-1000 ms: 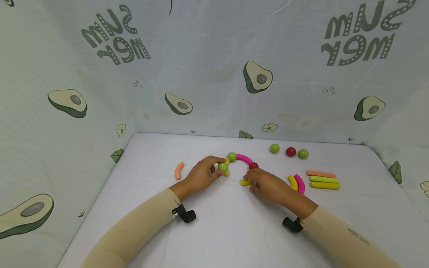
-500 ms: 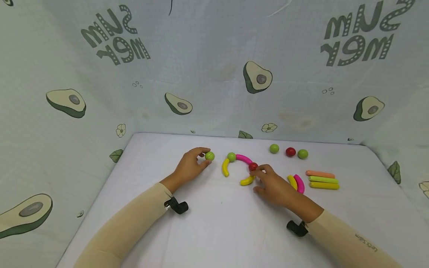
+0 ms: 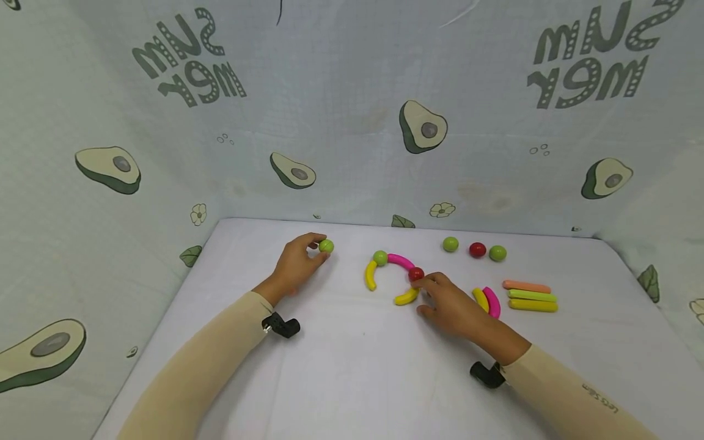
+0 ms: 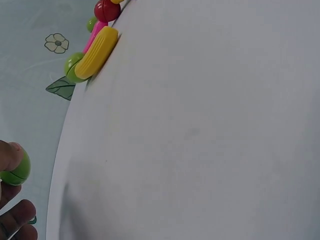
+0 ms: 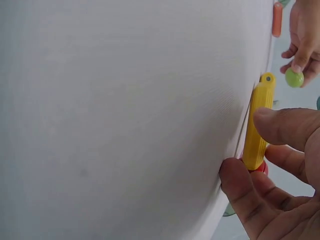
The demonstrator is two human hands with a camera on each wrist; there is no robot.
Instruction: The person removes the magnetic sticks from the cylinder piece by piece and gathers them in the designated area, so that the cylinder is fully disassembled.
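Observation:
In the head view my left hand pinches a green ball between thumb and fingertips, left of a curved row of toy pieces. The seamed green ball is partly covered by the thumb in the left wrist view. My right hand lies at the row's right end, fingertips touching where a red ball meets a ridged yellow curved piece. Its thumb overlaps the yellow piece in the right wrist view, without a clear grip. A pink arc, green ball and yellow arc continue the row.
Two loose green balls and a red ball lie at the back right. Yellow and pink arcs sit beside several straight sticks. An orange piece lies near my left hand. Patterned cloth hangs behind the table.
My left hand has drawn the green ball away from the left yellow arc, leftward and back. My right hand has shifted slightly right, its fingers loosening from the yellow piece.

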